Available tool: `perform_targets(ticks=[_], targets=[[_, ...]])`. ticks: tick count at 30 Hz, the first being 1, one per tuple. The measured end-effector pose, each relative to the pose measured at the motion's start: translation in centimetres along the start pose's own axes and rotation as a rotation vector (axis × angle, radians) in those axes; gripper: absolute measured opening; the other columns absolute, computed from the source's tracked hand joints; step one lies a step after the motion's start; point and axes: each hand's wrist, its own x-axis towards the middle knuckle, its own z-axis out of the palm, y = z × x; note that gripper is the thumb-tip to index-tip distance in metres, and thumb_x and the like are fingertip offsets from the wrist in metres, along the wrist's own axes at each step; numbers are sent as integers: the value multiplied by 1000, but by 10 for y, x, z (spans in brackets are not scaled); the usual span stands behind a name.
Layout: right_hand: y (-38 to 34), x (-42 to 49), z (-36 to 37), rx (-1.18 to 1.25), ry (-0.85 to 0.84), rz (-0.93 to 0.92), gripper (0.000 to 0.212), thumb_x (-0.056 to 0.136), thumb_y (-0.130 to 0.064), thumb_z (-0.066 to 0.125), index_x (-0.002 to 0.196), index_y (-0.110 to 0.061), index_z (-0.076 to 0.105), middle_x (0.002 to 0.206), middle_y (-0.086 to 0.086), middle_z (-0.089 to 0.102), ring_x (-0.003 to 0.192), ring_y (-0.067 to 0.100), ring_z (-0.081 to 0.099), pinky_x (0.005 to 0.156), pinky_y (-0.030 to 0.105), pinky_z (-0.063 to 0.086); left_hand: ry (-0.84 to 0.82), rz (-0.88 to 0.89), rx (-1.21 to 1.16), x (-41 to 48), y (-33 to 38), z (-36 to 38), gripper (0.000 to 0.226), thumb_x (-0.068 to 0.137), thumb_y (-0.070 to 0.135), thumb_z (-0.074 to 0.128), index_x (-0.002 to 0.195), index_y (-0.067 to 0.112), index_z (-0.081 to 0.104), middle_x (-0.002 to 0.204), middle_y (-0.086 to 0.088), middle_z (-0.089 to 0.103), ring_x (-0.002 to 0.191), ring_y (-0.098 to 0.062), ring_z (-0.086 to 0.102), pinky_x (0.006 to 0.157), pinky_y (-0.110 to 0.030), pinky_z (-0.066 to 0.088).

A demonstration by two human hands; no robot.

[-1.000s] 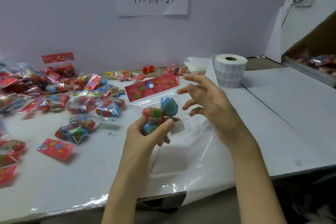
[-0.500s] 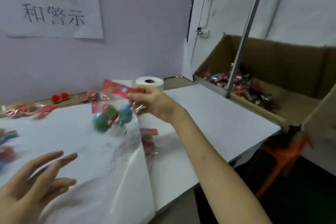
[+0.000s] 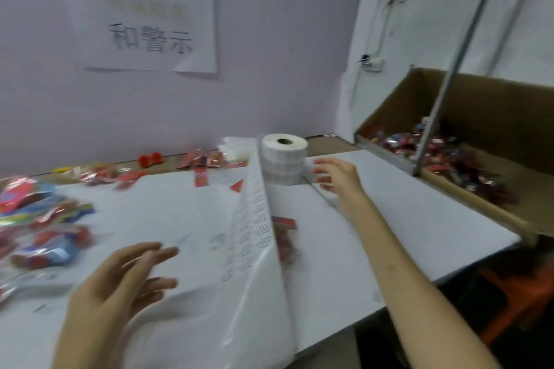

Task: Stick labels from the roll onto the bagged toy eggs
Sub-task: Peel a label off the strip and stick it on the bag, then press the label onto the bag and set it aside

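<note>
Against lilac wall, white table, cardboard box, posted sign

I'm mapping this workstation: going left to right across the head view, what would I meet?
pile of bagged toy eggs → left hand → label roll → right hand → cardboard box

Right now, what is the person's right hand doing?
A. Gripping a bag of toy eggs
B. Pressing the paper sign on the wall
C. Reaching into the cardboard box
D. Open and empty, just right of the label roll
D: the right hand has its fingers spread and holds nothing, beside the label roll on the table. Whether it touches the roll cannot be told.
</note>
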Motion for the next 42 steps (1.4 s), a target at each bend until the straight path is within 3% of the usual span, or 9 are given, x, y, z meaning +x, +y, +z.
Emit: perform_targets(ticks=[3, 10, 17, 21, 25, 28, 34, 37, 42], targets=[[-33, -26, 40, -64, -180, -142, 21, 97, 0, 55, 90, -13, 69, 72, 2, 68, 50, 8, 58, 54, 21, 43, 74, 100, 79, -14, 11, 0, 13, 97, 18, 63, 104, 14, 72, 100, -7, 80, 72, -24, 75, 68, -34, 60], [-77, -99, 160, -308, -655, -454, 13, 94, -6, 67, 105, -8, 73, 87, 5, 74, 67, 7, 67, 62, 18, 51, 148, 72, 112, -22, 18, -4, 12, 101, 12, 61, 102, 16, 73, 95, -6, 80, 74, -21, 74, 67, -27, 55], [-43, -144, 282, -753, -1047, -577, 61, 92, -41, 72, 143, -15, 51, 139, 7, 58, 108, 16, 58, 90, 30, 48, 327, 77, -55, -27, 25, -7, 16, 102, 10, 59, 97, 14, 73, 86, -8, 78, 68, -16, 70, 62, -20, 55], [-18, -149, 315, -928, -1047, -405, 72, 95, -59, 58, 141, -4, 51, 141, 14, 59, 121, 27, 58, 97, 36, 44, 367, 45, -187, -29, 26, -10, 17, 101, 7, 58, 94, 14, 71, 79, -8, 75, 64, -15, 66, 61, -21, 55], [-7, -150, 323, -781, -986, -263, 44, 93, -40, 70, 113, -1, 70, 105, 14, 73, 84, 19, 59, 74, 32, 46, 357, 37, -215, -29, 27, -11, 19, 101, 6, 57, 92, 14, 71, 78, -8, 74, 64, -15, 66, 61, -21, 55], [-20, -148, 310, -738, -1006, -234, 22, 87, -24, 78, 94, -12, 61, 92, 7, 73, 76, 16, 65, 65, 27, 48, 360, 33, -231, -29, 27, -10, 17, 101, 6, 57, 95, 12, 71, 81, -10, 74, 65, -16, 67, 62, -21, 56], [-60, -158, 254, -477, -943, -246, 47, 87, -7, 75, 126, -15, 50, 108, 5, 66, 89, 16, 70, 69, 27, 61, 333, 38, -248, -30, 29, -7, 13, 103, 15, 58, 101, 12, 71, 88, -10, 77, 72, -19, 72, 65, -22, 58], [-69, -176, 217, -197, -885, -220, 41, 87, -6, 75, 123, -14, 56, 115, 4, 66, 97, 19, 69, 71, 24, 62, 317, 47, -201, -30, 30, -4, 29, 93, 37, 69, 113, 17, 69, 101, -4, 79, 87, -18, 76, 70, -23, 58], [-49, -216, 174, 40, -882, -201, 41, 84, -1, 76, 119, -20, 65, 111, 6, 73, 103, 23, 72, 95, 42, 58, 284, 161, -168, -33, 33, 1, 49, 86, 54, 69, 124, 23, 71, 115, 2, 78, 106, -18, 74, 86, -30, 61]])
